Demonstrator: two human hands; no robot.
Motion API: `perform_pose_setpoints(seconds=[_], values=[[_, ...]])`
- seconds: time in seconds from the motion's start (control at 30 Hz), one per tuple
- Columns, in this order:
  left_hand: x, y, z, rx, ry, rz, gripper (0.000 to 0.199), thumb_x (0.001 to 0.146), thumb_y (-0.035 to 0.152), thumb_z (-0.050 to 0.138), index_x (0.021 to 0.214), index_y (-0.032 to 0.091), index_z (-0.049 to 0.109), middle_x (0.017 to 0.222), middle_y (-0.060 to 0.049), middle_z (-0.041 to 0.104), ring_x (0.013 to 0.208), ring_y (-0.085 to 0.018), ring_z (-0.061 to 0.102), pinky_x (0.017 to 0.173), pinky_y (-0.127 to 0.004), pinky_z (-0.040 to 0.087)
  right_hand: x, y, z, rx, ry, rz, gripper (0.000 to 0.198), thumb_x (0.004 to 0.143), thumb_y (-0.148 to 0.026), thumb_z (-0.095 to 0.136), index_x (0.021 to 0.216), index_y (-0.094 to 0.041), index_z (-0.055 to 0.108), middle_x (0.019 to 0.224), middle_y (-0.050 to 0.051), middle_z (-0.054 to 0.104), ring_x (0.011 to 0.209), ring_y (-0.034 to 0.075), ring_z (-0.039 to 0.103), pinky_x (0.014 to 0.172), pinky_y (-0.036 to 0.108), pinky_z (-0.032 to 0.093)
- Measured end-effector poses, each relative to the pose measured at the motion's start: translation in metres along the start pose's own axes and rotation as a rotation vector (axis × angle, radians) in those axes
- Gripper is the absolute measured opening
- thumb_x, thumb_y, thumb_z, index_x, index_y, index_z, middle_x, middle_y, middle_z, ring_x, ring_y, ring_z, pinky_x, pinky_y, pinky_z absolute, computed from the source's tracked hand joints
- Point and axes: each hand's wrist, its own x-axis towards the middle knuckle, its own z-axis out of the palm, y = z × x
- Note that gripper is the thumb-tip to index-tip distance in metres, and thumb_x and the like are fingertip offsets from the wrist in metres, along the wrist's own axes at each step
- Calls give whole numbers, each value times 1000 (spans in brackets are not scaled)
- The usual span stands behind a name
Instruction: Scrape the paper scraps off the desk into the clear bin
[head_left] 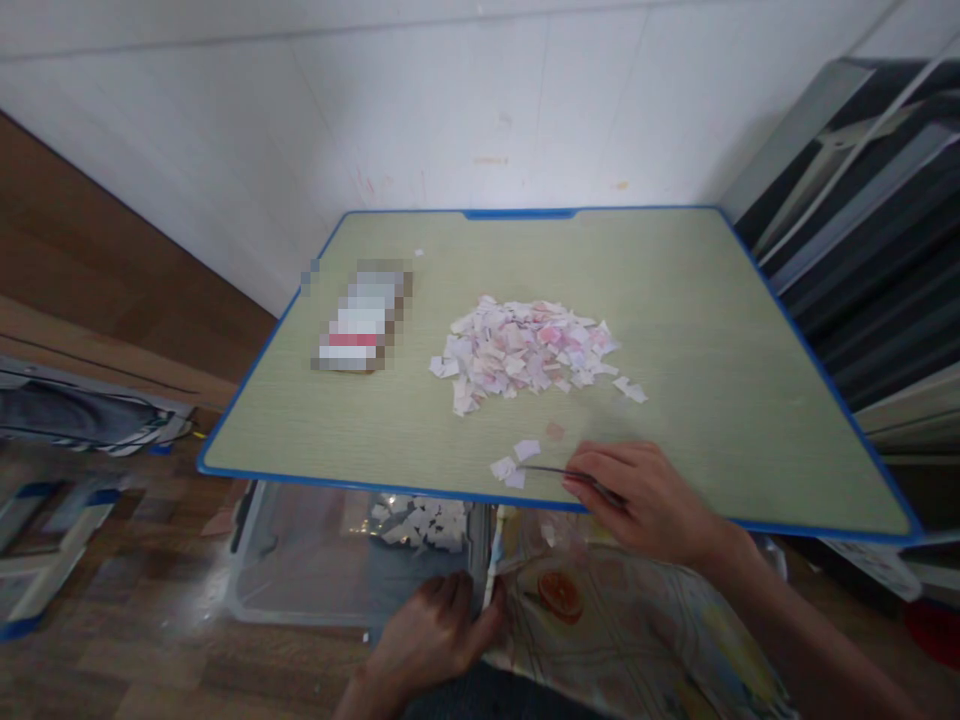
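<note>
In the head view, your right hand (649, 495), right of centre in the lower half of the frame, grasps thin dark tweezers (551, 469), their tip against a few small loose paper pieces (528, 449) near the table's front edge. The heap of paper scraps (525, 350), whitish and pink, lies mid-frame on the blue-edged table (690, 300); a pixelated object (360, 320) sits left of it. Your left hand (431, 635), at bottom centre, has curled fingers beside the white edge of a patterned cloth (600, 600); you cannot tell whether it grips that edge. A clear plastic bin (300, 560) stands lower left.
</note>
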Motion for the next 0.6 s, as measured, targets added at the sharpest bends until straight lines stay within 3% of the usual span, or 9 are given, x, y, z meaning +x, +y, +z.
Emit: perform_pose_setpoints(seconds=[0.33, 0.5, 0.6], values=[[1, 1, 0, -34, 0, -19, 43, 66, 7, 56, 106, 12, 44, 62, -3, 61, 52, -20, 59, 40, -29, 49, 39, -28, 23, -52, 3, -71, 19, 88, -20, 43, 76, -17, 57, 70, 2, 63, 59, 14, 54, 56, 27, 34], [2, 2, -1, -38, -15, -18, 41, 70, 11, 59, 107, 12, 43, 60, -1, 60, 49, -19, 57, 39, -29, 49, 17, -15, 0, -1, 136, 56, 19, 88, -20, 42, 74, -16, 53, 62, 2, 58, 51, 12, 50, 50, 24, 34], [5, 2, -3, -41, -14, -22, 39, 71, 13, 60, 106, 12, 44, 60, -2, 60, 50, -19, 58, 39, -29, 49, 3, -7, -5, -35, 121, 119, 17, 87, -19, 43, 74, -17, 53, 62, 2, 58, 52, 12, 52, 50, 24, 35]])
